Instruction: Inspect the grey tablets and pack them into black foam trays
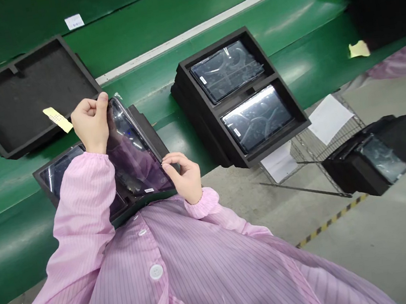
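A tablet [133, 154] with a dark, glossy front stands tilted in front of me, a small white label near its lower edge. My left hand [91, 125] is closed at its upper left corner, thumb and fingers pinched there; whether they hold the edge or a clear film on it, I cannot tell. At the right edge, my right hand [186, 177] pinches the tablet between thumb and fingers. Beneath lies a black foam tray [47, 186], partly hidden by my left sleeve, with another dark screen in it. A yellow dotted strip [58, 119] is beside my left knuckles.
A black tray [38, 94] with a bare floor lies behind my left hand. To the right, stacked black trays [199, 102] carry two film-covered tablets [258, 116]. A wire rack [345, 117] with papers and more black trays [371, 163] stands beyond the green bench [162, 77]. Another person's sleeve [402, 61] shows far right.
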`<action>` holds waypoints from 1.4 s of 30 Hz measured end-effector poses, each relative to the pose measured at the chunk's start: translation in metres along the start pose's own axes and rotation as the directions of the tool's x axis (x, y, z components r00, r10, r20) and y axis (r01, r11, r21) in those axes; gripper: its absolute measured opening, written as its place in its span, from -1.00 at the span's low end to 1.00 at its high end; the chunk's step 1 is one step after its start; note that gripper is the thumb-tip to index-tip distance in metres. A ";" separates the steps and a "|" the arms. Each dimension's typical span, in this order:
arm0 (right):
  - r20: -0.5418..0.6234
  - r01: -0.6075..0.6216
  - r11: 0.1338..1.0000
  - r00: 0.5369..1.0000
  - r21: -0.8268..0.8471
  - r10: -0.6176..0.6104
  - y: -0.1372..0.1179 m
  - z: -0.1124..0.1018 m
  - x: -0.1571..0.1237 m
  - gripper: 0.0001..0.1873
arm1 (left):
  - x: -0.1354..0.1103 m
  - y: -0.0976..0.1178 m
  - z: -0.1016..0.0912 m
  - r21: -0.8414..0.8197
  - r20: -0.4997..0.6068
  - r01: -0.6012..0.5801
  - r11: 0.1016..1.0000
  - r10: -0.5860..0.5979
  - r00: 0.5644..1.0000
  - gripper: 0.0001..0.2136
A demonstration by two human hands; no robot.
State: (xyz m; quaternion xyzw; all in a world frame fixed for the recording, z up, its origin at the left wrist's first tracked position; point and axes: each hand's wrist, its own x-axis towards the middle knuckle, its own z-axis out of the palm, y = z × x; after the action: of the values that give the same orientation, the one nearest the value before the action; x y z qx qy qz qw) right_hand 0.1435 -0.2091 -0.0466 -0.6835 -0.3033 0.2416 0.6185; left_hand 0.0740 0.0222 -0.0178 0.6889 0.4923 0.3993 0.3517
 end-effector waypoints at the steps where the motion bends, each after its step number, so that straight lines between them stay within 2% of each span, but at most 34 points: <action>1: -0.006 0.001 1.000 1.000 -0.009 -0.001 -0.001 0.000 0.000 -0.88 | 0.000 0.001 0.000 0.016 -0.008 -0.009 1.000 0.009 1.000 -0.55; 9: -0.031 0.050 0.993 0.998 -0.109 -0.053 -0.005 -0.001 0.000 -0.86 | -0.002 0.006 -0.002 0.097 -0.009 0.017 0.995 -0.016 1.000 -0.58; 17: -0.013 0.039 0.978 0.999 -0.204 -0.043 -0.010 -0.006 0.002 -0.87 | -0.005 0.010 -0.003 0.101 -0.004 0.023 0.995 -0.023 1.000 -0.58; 22: 0.021 -0.013 0.976 1.000 -0.218 0.018 -0.018 -0.011 0.006 -0.88 | -0.004 0.006 -0.002 0.142 0.012 0.019 0.990 -0.021 1.000 -0.62; 26: 0.045 -0.111 0.985 0.992 -0.132 0.118 -0.018 -0.015 0.011 -0.96 | -0.006 0.007 -0.003 0.146 0.027 -0.003 0.989 -0.001 1.000 -0.63; 27: 0.058 -0.158 0.985 0.985 -0.073 0.162 -0.015 -0.015 0.012 -0.91 | -0.006 0.008 -0.003 0.133 0.026 -0.004 0.991 0.001 1.000 -0.63; 30: 0.134 -0.330 0.934 0.940 0.135 0.313 -0.002 -0.013 0.013 -0.59 | -0.007 0.008 -0.003 0.075 -0.013 0.007 0.997 -0.006 1.000 -0.61; 33: 0.211 -0.441 0.873 0.892 0.210 0.400 0.009 -0.010 0.011 -0.54 | -0.006 0.004 -0.001 0.036 -0.038 0.023 0.999 -0.022 0.999 -0.59; 35: 0.298 -0.402 0.906 0.888 0.134 0.351 0.011 -0.009 0.010 -0.54 | -0.005 -0.001 0.002 0.039 -0.049 0.045 0.998 -0.043 0.998 -0.59; 38: 0.438 -0.188 0.975 0.871 -0.121 0.223 0.004 -0.012 0.013 -0.69 | -0.005 -0.009 0.005 0.079 -0.062 0.083 0.993 -0.079 0.995 -0.62; 40: 0.458 -0.084 0.970 0.870 -0.229 0.183 -0.002 -0.015 0.021 -0.77 | -0.005 -0.017 0.001 0.069 -0.061 0.080 0.994 -0.076 0.995 -0.70; 42: 0.450 -0.065 0.966 0.875 -0.251 0.176 -0.007 -0.018 0.038 -0.77 | -0.007 -0.028 -0.015 0.031 -0.068 0.038 0.999 -0.036 0.997 -0.77</action>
State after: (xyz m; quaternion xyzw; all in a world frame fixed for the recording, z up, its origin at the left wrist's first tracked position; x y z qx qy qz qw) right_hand 0.1816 -0.1940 -0.0360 -0.6887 -0.4259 0.4015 0.4279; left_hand 0.0483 0.0240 -0.0377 0.6714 0.5228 0.4077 0.3312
